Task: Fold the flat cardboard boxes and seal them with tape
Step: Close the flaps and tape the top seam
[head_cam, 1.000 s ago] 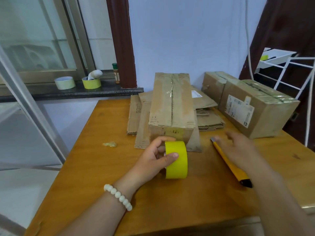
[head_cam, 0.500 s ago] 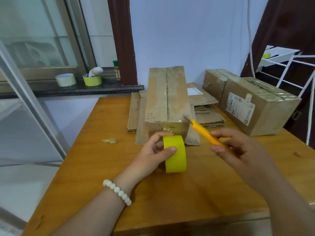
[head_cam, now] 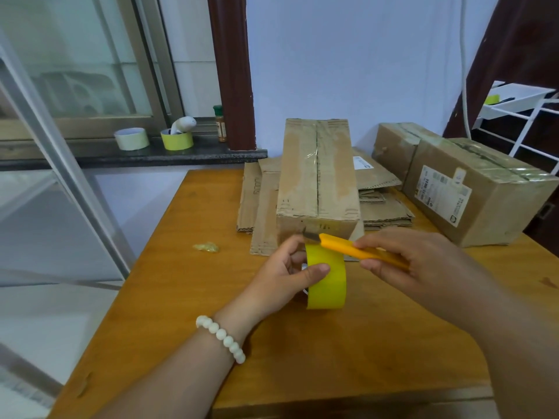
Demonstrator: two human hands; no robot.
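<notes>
The left hand (head_cam: pixel 284 276) has its grip curled round the yellow tape roll (head_cam: pixel 328 282), held upright just in front of the folded box (head_cam: pixel 317 182) on the desk (head_cam: pixel 181 297). The right hand (head_cam: pixel 423 267) pinches an orange utility knife (head_cam: pixel 357 249), with the blade at the roll's top. If the blade slips, it could nick the left fingers close beside it.

Tape roll (head_cam: pixel 326 279) on table (head_cam: pixel 169 297) before folded box (head_cam: pixel 317 176), flat cardboard (head_cam: pixel 260 201) beneath, sealed boxes (head_cam: pixel 472 189) right.

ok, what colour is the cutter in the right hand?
Orange cutter, dark blade tip, in the right hand by the tape roll; head view shows it.
</notes>
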